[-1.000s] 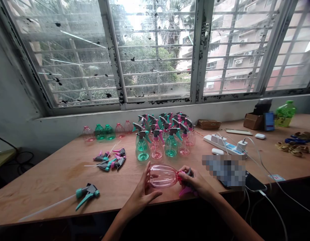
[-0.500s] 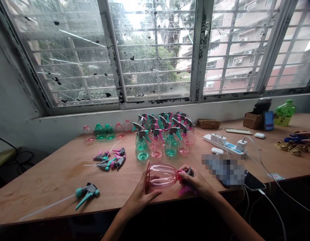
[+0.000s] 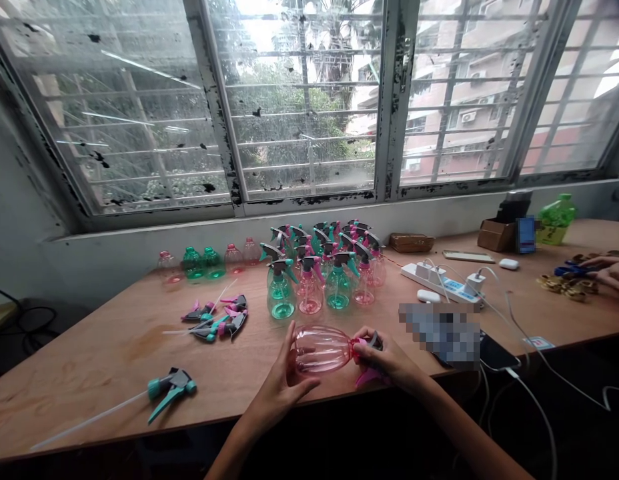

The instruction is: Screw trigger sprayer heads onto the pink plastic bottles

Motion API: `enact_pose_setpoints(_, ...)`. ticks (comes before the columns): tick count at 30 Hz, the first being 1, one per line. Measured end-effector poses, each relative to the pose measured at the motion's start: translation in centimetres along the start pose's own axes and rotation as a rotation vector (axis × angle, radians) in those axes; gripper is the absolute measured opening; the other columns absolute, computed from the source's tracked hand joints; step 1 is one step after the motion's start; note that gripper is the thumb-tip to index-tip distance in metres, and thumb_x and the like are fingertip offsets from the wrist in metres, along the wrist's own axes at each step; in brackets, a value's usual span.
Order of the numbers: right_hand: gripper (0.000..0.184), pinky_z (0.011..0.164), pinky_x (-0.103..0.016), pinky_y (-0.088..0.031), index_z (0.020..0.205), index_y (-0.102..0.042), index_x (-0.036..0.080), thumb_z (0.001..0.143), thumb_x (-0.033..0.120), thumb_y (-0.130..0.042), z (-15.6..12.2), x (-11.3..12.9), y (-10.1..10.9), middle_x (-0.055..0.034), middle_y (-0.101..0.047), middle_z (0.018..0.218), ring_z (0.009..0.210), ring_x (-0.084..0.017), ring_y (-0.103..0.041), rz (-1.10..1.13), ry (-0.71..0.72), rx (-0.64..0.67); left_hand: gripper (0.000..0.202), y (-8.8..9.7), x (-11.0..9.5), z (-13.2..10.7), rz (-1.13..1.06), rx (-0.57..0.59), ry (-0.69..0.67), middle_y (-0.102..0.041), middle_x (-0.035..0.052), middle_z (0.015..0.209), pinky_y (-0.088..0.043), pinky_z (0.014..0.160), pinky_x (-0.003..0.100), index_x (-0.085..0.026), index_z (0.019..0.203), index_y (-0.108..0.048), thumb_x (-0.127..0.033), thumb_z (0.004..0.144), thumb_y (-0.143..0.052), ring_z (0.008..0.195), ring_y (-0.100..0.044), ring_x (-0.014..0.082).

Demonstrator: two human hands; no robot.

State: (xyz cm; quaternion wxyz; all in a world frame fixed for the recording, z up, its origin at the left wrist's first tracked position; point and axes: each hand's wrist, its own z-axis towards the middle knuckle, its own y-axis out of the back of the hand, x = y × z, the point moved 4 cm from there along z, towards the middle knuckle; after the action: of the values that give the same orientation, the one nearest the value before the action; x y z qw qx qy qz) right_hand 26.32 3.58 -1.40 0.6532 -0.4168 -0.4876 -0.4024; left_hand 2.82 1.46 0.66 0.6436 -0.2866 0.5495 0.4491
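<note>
A clear pink spray bottle (image 3: 322, 350) lies sideways between my hands, just above the table's front edge. My left hand (image 3: 284, 380) cups its base, with the thumb below and the fingers behind. At the neck, my right hand (image 3: 384, 360) grips the pink and grey spray head (image 3: 367, 377), whose trigger points down. Behind my hands stand several pink and green bottles with spray heads on, among them a green spray bottle (image 3: 282, 293). To the left lies a pile of loose spray heads (image 3: 217, 319), and nearer me a single teal and grey spray head (image 3: 172, 392) with its tube.
Several bottles without heads, one a green bottle (image 3: 193, 263), line the wall at back left. On the right are a power strip (image 3: 442, 283) with cables, a phone (image 3: 497, 350) and a cardboard box (image 3: 494, 235). Another person's hand (image 3: 614, 277) is at the far right.
The view has shifted slightly, so the table's things appear a little further left. My hands keep the same hold on the pink spray bottle. The other person's hand shows more.
</note>
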Motion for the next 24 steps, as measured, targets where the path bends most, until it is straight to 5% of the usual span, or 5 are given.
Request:
enact_pose_setpoints(6,0.041,0.057,-0.024,-0.043,0.089,-0.059,0.017,0.077,0.050,-0.081,-0.1,0.2,0.2,-0.0003,-0.069,0.070,0.059,-0.013,-0.058,-0.019,0.000,-0.007,0.103,0.1,-0.1,0.0,0.023,0.000,0.025,-0.033,0.0129,0.160,-0.026,0.122,0.048,-0.031,0.159,-0.008,-0.032,0.083,-0.077,0.147,-0.033,0.0325)
enact_pose_setpoints(12,0.041,0.057,-0.025,-0.043,0.092,-0.060,0.017,0.079,0.051,-0.079,-0.2,0.3,0.1,-0.0010,-0.070,0.071,0.060,-0.014,-0.058,-0.052,-0.001,0.003,0.106,-0.1,-0.7,-0.2,0.049,0.004,-0.004,-0.052,0.0144,0.143,-0.033,0.117,0.050,-0.031,0.158,0.008,-0.032,0.088,-0.072,0.134,-0.051,0.0296)
enact_pose_setpoints(19,0.043,0.055,-0.024,-0.042,0.092,-0.060,0.018,0.077,0.051,-0.081,-0.2,0.6,-0.1,-0.0005,-0.069,0.070,0.059,-0.014,-0.057,-0.081,0.005,-0.002,0.101,0.2,-1.1,-0.3,-0.065,-0.036,0.070,-0.030,0.0142,0.162,-0.028,0.121,0.048,-0.030,0.159,-0.012,-0.037,0.083,-0.077,0.150,-0.027,0.0340)
enact_pose_setpoints(24,0.042,0.059,-0.025,-0.044,0.090,-0.060,0.017,0.078,0.054,-0.078,-0.1,0.4,0.0,-0.0010,-0.069,0.072,0.061,-0.014,-0.058,-0.047,0.013,-0.006,0.100,0.1,-0.5,-0.2,-0.060,0.006,0.004,-0.041,0.0134,0.155,-0.031,0.118,0.052,-0.037,0.158,-0.007,-0.033,0.085,-0.075,0.145,-0.037,0.0326)
